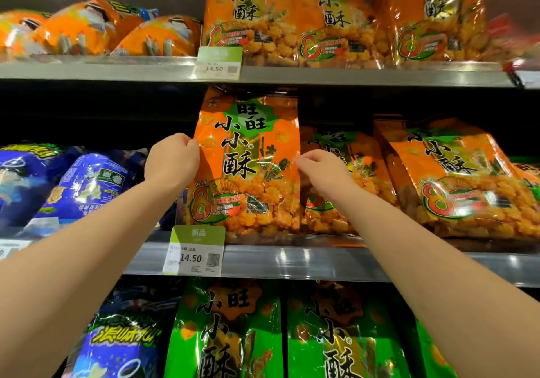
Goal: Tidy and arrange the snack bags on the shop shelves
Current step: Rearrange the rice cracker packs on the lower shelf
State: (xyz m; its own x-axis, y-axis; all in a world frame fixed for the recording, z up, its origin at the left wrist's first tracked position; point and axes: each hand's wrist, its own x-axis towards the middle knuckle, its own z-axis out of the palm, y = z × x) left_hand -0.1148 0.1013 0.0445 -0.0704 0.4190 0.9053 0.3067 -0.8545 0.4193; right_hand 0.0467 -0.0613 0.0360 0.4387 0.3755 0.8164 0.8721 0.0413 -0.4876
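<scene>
1. The orange snack bag (pixel 248 167) stands upright at the front edge of the middle shelf (pixel 321 263), just above a price tag (pixel 194 250) that reads 14.50. Its top reaches nearly to the underside of the top shelf (pixel 365 75).
2. The bag is glossy orange, with a green badge at the top, large black characters and a gold strip down the middle. A red "8" in a green ring sits low on the left, and the clear lower part shows golden, knobbly snack pieces.
3. The left hand (pixel 172 161) pinches the bag's left edge about halfway up, its fingers curled.
4. The right hand (pixel 324 173) pinches the right edge at much the same height, fingertips drawn together on the film.
5. Also on the middle shelf are two matching bags: one (pixel 347 190) leans back just behind the held bag's right edge, the other (pixel 455 179) lies slanted toward the right end. Blue bags (pixel 81 185) lie at the left end.
6. The top shelf carries upright orange bags (pixel 251 21) along its front edge behind a second price tag (pixel 219 59), and puffy orange packs (pixel 87 27) fill the left end.
7. Below the middle shelf stand green bags (pixel 228 328) with the same characters, and a blue bag (pixel 122 345) sits to their left.
</scene>
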